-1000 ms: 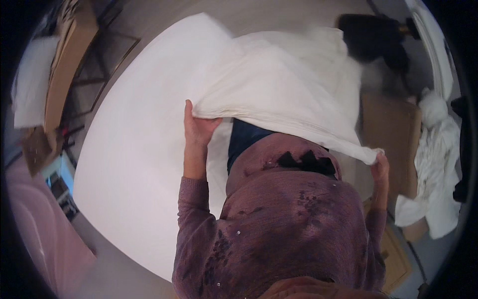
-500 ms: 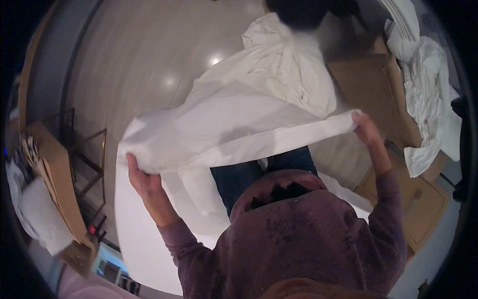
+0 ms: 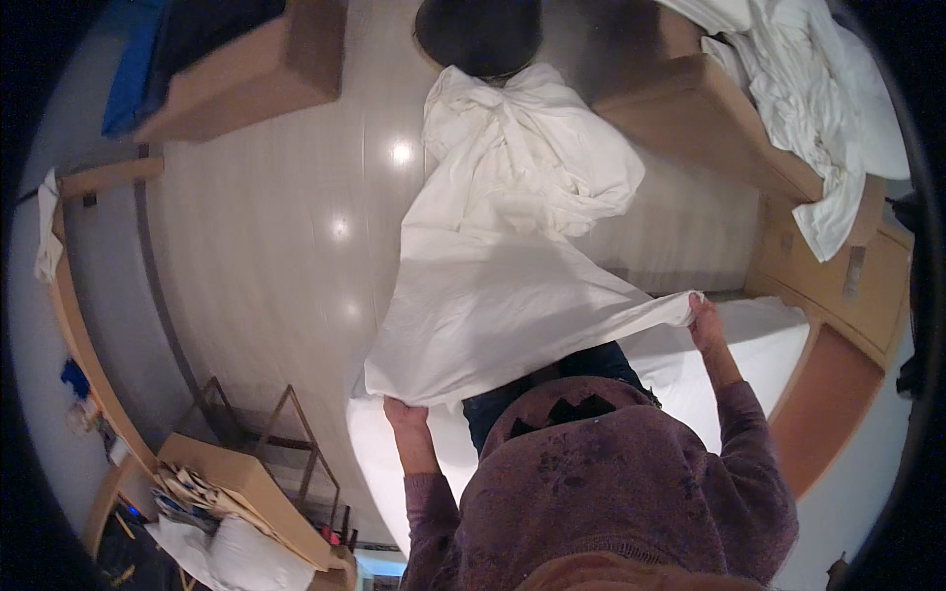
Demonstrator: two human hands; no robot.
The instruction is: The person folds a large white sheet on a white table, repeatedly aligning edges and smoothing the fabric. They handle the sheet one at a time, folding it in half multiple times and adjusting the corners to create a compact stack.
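Note:
A large white bed sheet is stretched between my hands, low in front of my body. My left hand grips its near left corner, and most of its fingers are hidden by the cloth. At the right corner my right hand is closed on the bunched hem. From there the sheet runs away from me, narrowing and then ending in a crumpled heap on the floor. White bedding lies beneath and behind my arms on both sides.
Beyond the heap stands a round black object. At far right, a brown box-like piece stands near draped white linen. Another brown piece is far left. Near left are a cardboard box and a metal frame.
My view has shifted. My left hand has come closer to my body and to the right, and my right hand has lowered. The sheet now slopes out toward the heap.

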